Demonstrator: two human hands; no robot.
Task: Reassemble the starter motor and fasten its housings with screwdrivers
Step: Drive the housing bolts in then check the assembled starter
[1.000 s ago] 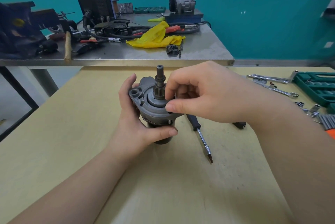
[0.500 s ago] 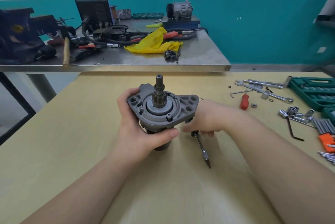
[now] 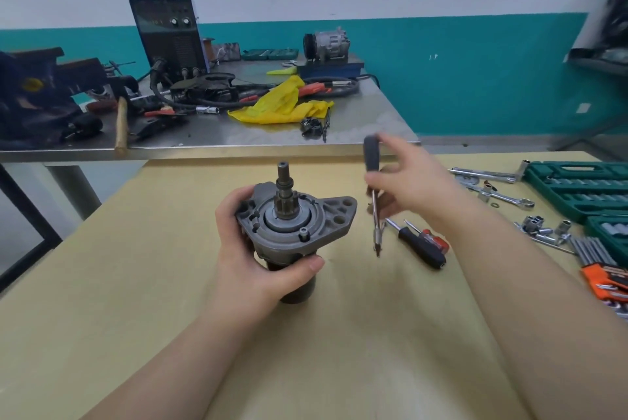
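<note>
Nearest, the wooden table [image 3: 136, 283]: pale yellow top, both forearms reaching in from 6 o'clock.

Left hand [image 3: 251, 256]: wrapped round the starter motor [image 3: 292, 233], thumb across the near side of the body, fingers curled behind its far-left side. The motor stands upright at table centre, dark cylindrical end down on the wood, grey flanged housing up, pinion shaft [image 3: 284, 188] pointing straight up. One screw head [image 3: 304, 233] sits in the housing face at about 5 o'clock of the shaft. Mounting ear with holes juts toward 3 o'clock, clear of the grip.

Right hand [image 3: 411, 188]: at 3 o'clock of the motor, apart from it, raised off the table. It pinches a screwdriver [image 3: 373, 195] loosely, fingers partly spread; dark handle up, steel shank hanging nearly vertical, tip down just above the wood. Hand and handle are motion-blurred, so exact finger placement cannot be told.

Second screwdriver [image 3: 421, 246]: black handle, lying flat at 4 o'clock of the motor, just beside a red-handled tool [image 3: 435, 239].

Loose sockets and bits [image 3: 543, 229], plus an orange tool holder [image 3: 605, 280]: right edge, 3 to 4 o'clock.

Spanners [image 3: 492, 192] and green socket cases [image 3: 577, 188]: 2 o'clock.

Farther, at 12 o'clock, a steel bench [image 3: 373, 114] carrying: yellow cloth [image 3: 282, 103], dark welding unit [image 3: 170, 32] with cables, wooden-handled hammer [image 3: 120, 124], blue vise [image 3: 34, 97] at 10 o'clock, a grey compressor-like unit [image 3: 326, 42] on a blue block.

Farthest, a wall [image 3: 475, 63], teal below, white above.
</note>
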